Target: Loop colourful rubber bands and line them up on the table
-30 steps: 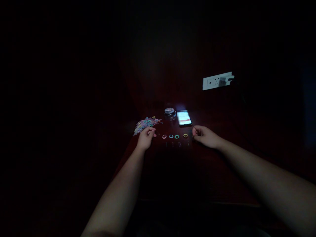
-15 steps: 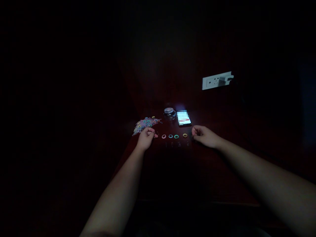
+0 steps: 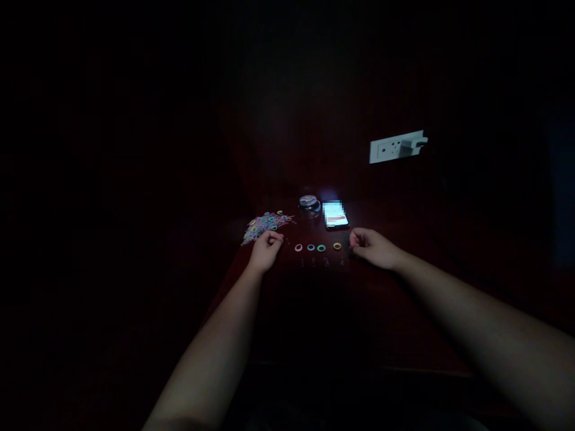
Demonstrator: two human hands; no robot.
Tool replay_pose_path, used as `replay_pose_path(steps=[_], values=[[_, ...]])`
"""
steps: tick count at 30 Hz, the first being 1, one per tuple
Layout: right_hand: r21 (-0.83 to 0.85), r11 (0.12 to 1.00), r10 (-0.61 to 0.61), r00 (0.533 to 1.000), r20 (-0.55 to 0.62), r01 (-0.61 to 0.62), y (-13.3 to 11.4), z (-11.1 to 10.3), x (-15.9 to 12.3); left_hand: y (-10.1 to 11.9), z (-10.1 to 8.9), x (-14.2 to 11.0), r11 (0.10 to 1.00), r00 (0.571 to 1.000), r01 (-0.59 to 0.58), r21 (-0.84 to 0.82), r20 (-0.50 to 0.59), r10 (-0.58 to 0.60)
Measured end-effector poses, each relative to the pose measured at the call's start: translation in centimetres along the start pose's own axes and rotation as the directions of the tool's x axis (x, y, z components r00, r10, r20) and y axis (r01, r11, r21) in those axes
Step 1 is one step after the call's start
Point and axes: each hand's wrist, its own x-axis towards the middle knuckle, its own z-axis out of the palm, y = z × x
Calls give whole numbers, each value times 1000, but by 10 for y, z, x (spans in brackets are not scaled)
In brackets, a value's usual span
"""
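Note:
The scene is very dark. My left hand [image 3: 266,249] rests on a dark reddish table [image 3: 314,311], fingers curled in, just below a pile of small coloured rubber rings [image 3: 266,223]. My right hand [image 3: 372,246] lies to the right with its fingers pinched together; what they hold is too dark to make out. Between the hands lies a row of several small rings: pink [image 3: 298,248], blue [image 3: 311,247], green [image 3: 321,248] and yellow [image 3: 337,245]. Faint number marks sit beneath the row.
A lit phone [image 3: 335,214] lies behind the row, with a small round glass jar [image 3: 309,205] to its left. A white wall socket [image 3: 389,149] with a plugged-in charger [image 3: 414,143] is on the dark panel at upper right. Everything else is in darkness.
Almost nothing; my left hand's fingertips drew back slightly from the pink ring. The right hand stays where it was.

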Motion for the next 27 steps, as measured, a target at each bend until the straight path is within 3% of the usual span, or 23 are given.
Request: replay_pose_path(steps=[5, 11, 27], values=[[0, 1000, -2, 1000, 2, 2, 2, 0, 0, 8, -1, -3, 998, 999, -37, 46, 3, 37], [-1, 1000, 9, 1000, 7, -9, -1, 0, 0, 14, 4, -6, 997, 995, -69, 25, 80, 67], [-15, 1000, 6, 1000, 6, -6, 0, 1, 1, 11, 9, -6, 995, 986, -81, -64, 142, 89]])
